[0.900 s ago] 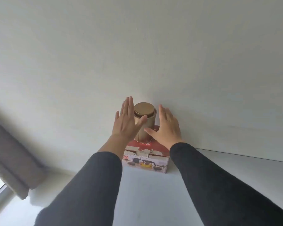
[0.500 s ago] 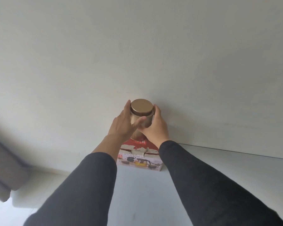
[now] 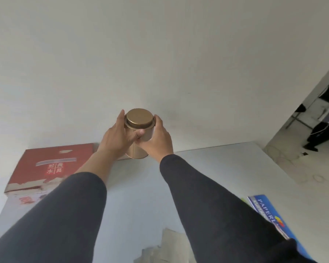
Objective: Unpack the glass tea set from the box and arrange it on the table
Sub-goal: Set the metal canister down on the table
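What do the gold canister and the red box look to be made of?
Gold canister: probably metal tin, satin gold, soft sheen, side seam, stepped lid. Red box: printed cardboard, matte, its front edge torn to pale brown board. Both hands hold the canister.

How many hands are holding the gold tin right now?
2: the left hand grips the gold tin's left side, and the right hand grips its right side, beside the red box.
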Demonstrator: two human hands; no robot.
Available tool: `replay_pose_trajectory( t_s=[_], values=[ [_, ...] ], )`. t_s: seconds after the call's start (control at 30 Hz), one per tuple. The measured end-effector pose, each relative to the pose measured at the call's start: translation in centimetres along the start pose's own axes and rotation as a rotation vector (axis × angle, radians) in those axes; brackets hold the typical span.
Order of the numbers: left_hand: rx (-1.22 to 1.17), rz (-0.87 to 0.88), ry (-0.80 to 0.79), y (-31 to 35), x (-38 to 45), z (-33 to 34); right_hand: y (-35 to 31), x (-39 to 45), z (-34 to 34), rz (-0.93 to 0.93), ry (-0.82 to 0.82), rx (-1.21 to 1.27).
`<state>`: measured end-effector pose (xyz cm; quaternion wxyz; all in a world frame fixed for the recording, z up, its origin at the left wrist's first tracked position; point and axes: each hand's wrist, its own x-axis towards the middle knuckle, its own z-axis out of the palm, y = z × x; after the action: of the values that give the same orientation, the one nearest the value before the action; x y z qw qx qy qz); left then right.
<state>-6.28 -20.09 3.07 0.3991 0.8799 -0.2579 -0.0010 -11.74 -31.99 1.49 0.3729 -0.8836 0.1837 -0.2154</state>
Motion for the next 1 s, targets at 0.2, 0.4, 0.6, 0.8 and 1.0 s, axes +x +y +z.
replay_pose_trajectory(
  t_s=[0.2, 0.4, 0.6, 0.8, 1.0],
  values=[
    [-0.133, 0.042, -0.161, 8.9, 1.6, 12.4, 10.6, 0.4, -11.5, 0.106, 0.077, -0.058],
    [-0.143, -0.021, -0.252, 14.4, 3.4, 24.9, 22.4, 2.2, -18.3, 0.183, 0.041, -0.002],
    [-0.15, -0.097, -0.297, 17.0, 5.8, 33.9, 31.0, 5.1, -21.3, 0.2, 0.006, 0.056],
    [-0.092, -0.149, -0.3, 17.9, 7.8, 38.2, 35.3, 7.9, -22.0, 0.199, -0.028, 0.1],
    [-0.043, -0.189, -0.311, 18.2, 9.9, 40.4, 38.0, 10.0, -21.5, 0.21, -0.052, 0.13]
  ],
)
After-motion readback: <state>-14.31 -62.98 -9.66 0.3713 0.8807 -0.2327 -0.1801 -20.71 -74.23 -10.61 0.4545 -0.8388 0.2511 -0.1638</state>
